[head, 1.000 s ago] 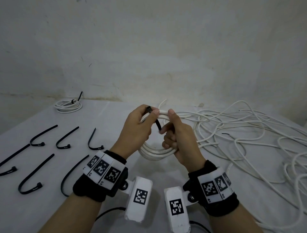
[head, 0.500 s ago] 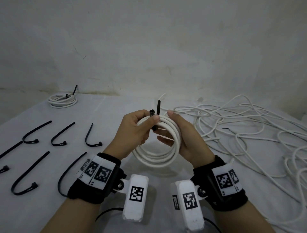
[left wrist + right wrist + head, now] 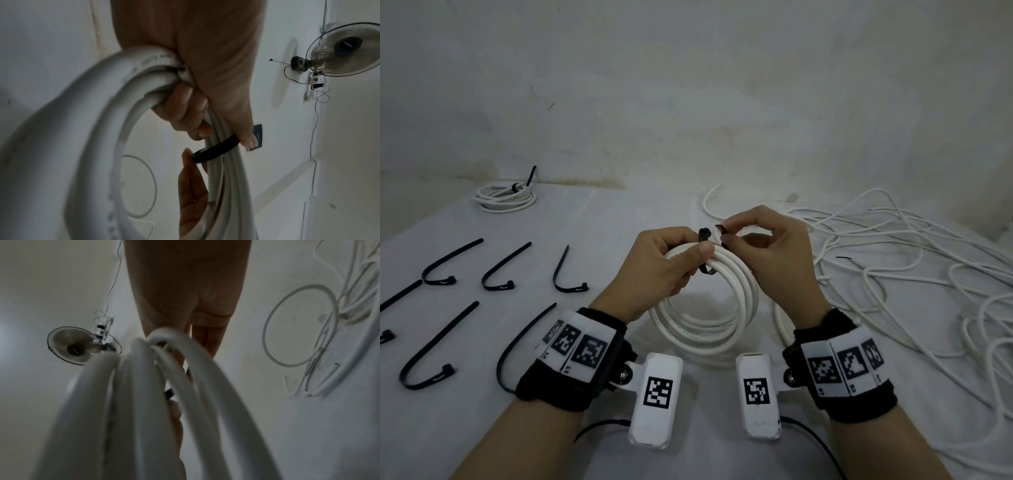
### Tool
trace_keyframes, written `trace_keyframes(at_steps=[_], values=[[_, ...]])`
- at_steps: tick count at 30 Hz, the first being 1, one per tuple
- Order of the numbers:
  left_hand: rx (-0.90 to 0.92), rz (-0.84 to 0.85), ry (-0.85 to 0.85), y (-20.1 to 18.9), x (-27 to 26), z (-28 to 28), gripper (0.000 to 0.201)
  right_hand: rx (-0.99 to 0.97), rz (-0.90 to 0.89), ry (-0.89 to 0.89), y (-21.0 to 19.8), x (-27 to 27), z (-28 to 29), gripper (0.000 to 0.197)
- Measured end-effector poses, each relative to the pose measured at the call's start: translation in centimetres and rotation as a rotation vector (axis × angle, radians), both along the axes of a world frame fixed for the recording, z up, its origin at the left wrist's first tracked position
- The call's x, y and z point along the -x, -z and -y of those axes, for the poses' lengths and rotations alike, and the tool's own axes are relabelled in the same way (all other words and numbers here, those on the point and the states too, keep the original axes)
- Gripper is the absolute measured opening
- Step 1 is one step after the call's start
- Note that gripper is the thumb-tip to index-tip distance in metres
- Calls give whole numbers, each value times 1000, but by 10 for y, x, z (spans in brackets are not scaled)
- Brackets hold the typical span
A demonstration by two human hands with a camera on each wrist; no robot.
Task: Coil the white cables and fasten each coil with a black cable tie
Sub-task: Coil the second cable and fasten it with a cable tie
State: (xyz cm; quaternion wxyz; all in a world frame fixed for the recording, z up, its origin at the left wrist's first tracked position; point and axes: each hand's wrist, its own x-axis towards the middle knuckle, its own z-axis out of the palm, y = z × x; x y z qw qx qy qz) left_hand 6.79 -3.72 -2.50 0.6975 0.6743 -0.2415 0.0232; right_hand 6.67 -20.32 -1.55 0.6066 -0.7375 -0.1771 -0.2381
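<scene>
A coil of white cable (image 3: 709,329) hangs upright above the table between both hands. My left hand (image 3: 664,263) grips the top of the coil (image 3: 86,129), its thumb pressing on the strands beside the head of a black cable tie (image 3: 704,236). The tie (image 3: 216,151) loops under the bundle. My right hand (image 3: 767,253) pinches the tie's free tail between thumb and forefinger just right of the head. In the right wrist view the blurred coil (image 3: 144,402) fills the frame and hides most of the tie (image 3: 169,393).
Several loose black ties (image 3: 438,342) lie on the white table at the left. A finished tied coil (image 3: 506,197) sits at the far left by the wall. A tangle of loose white cable (image 3: 911,274) covers the table's right side.
The tie's tail, upright half a second ago, is bent over toward the head, pinched by my right hand. The right hand rose from under the coil to its top.
</scene>
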Motion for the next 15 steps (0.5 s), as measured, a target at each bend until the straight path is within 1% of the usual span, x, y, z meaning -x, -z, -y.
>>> trace_keyframes(at_steps=[3, 9, 15], values=[[-5, 11, -7, 1, -1, 0, 20, 20, -13, -10, 2, -3, 3, 13], [-3, -14, 14, 0, 1, 2, 25, 31, -31, -75, -1, -1, 6, 13], [13, -33, 14, 1, 0, 4, 19, 43, -48, -73, -4, 0, 6, 16]])
